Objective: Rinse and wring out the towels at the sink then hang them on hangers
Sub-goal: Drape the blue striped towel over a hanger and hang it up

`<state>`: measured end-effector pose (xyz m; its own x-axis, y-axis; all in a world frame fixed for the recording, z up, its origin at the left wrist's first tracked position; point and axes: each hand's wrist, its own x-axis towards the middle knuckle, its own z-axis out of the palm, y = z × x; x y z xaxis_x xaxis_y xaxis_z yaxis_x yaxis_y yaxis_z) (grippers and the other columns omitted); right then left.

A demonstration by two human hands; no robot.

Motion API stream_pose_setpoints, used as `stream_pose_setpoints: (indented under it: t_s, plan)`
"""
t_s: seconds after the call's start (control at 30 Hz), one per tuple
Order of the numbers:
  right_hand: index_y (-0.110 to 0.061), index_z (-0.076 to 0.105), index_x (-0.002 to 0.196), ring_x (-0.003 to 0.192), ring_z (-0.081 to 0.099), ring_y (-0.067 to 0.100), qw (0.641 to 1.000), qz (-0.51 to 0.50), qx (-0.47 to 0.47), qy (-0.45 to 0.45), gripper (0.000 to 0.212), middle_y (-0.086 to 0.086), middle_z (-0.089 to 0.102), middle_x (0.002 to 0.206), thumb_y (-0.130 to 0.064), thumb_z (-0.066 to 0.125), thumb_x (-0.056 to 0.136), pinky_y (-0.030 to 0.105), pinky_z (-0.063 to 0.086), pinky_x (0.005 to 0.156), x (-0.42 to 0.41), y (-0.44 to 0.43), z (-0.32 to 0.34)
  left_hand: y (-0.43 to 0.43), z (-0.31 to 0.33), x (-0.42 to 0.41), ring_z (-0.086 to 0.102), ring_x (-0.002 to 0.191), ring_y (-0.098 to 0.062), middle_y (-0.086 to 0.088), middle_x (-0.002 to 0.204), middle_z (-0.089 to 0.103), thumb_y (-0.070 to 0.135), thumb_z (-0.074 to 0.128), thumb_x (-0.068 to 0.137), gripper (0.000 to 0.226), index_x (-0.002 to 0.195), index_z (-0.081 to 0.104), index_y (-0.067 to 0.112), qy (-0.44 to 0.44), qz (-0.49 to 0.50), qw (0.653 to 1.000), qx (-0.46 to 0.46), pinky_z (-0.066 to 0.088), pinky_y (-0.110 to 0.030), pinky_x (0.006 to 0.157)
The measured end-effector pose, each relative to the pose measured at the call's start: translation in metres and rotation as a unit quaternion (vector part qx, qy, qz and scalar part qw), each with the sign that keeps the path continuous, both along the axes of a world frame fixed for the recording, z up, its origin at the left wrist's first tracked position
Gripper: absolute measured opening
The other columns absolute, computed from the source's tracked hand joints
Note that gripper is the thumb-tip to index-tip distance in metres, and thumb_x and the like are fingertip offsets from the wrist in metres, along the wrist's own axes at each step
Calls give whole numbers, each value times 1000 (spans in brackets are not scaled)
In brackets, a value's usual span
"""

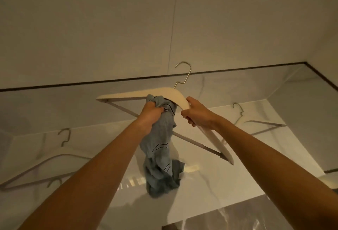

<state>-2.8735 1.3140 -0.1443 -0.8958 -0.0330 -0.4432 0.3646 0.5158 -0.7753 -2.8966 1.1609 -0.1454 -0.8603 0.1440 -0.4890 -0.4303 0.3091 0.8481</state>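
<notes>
Clutching bunched grey towel (159, 149) in left hand (150, 114), beneath hanger (128, 95). Gripping hanger's arm in right hand (198, 115), 3 o'clock of towel. Flat on counter (247, 167): second hanger (33, 168) at 8 o'clock, third hanger (265, 123) at 3 o'clock.

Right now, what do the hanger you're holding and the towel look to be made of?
The hanger has a pale, smooth, matte body, likely painted wood or plastic; its hook is thin bright wire, seemingly metal. The towel is soft grey-blue cloth with dark wavy lines; it crumples and hangs limp.
</notes>
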Motion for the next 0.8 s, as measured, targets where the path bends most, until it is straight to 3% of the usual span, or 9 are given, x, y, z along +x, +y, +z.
stream_pose_setpoints:
  t_s: [0.17,0.23,0.33,0.4,0.47,0.53,0.67,0.7,0.8]
  plan:
    - [-12,38,112,61,45,14,998,-26,3,60,30,7,46,76,-3,52,87,26,41,53,28,11,85,14,81,3,50,115,-32,-21,128,50,2,43,95,38,133,40,1,21,-28,999,28,44,-37,95]
    - [-12,39,111,60,45,15,996,-37,-6,79,28,8,46,77,-2,51,87,26,41,53,41,17,115,24,109,8,50,116,-33,-20,126,50,-1,43,94,33,127,42,2,37,-35,998,47,43,-42,100]
    - [-8,39,110,57,42,16,991,-59,-49,111,25,10,44,74,3,45,88,27,38,51,71,33,160,44,160,27,51,107,-29,-14,103,56,-8,39,92,21,93,51,9,49,-78,990,105,43,-41,98]
    - [-6,39,115,56,42,16,985,-69,-70,142,30,10,44,72,5,42,88,26,37,48,99,51,189,63,192,45,50,109,-32,-14,106,55,-9,37,93,22,101,53,4,49,-117,983,130,43,-38,94]
    - [-4,40,118,54,42,16,980,-77,-80,168,32,10,45,72,6,42,88,26,37,46,128,67,209,85,217,65,50,114,-32,-17,119,52,-7,37,94,28,118,50,0,72,-182,979,56,43,-38,94]
    - [-2,42,118,55,44,16,975,-75,-80,192,32,11,46,74,5,46,87,26,38,46,157,79,223,108,233,88,52,105,-30,-19,120,53,-3,42,93,32,124,49,-1,126,-263,950,-112,45,-36,91]
    - [-3,42,114,57,47,16,967,-104,-86,216,32,10,49,74,-2,56,85,27,41,47,200,95,238,137,247,131,52,97,-26,-16,115,55,21,53,92,34,119,53,1,201,-384,789,-436,46,-36,86]
    - [-4,42,112,55,46,16,965,-124,-103,207,30,9,49,72,-2,55,85,27,40,47,203,97,238,138,249,133,53,96,-26,-14,109,56,29,58,89,36,114,55,2,223,-380,772,-459,46,-36,85]
    - [-5,43,103,49,42,15,959,-162,-149,180,19,8,47,66,0,50,86,24,39,40,221,113,237,144,257,154,53,81,-24,-14,92,59,32,59,87,28,81,57,5,315,-332,777,-431,42,-32,73]
